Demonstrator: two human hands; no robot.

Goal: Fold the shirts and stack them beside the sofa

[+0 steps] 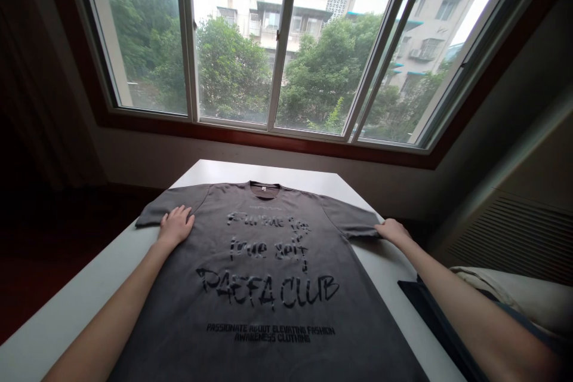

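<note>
A dark grey T-shirt [268, 274] with black lettering lies spread out, front up, on a white table [308, 176]. Its collar points toward the window and both short sleeves reach out sideways. My left hand [176, 225] rests flat near the left sleeve, fingers extended over the cloth. At the other side, my right hand [392, 230] pinches the hem of the right sleeve at the table's right edge. The lower part of the shirt runs out of the bottom of the view.
A wide sliding window [277, 42] stands beyond the table's far edge. Right of the table are a dark flat item [425, 316] and pale folded fabric [505, 283]. A slatted panel [519, 233] stands at the right. Reddish floor [40, 268] shows at the left.
</note>
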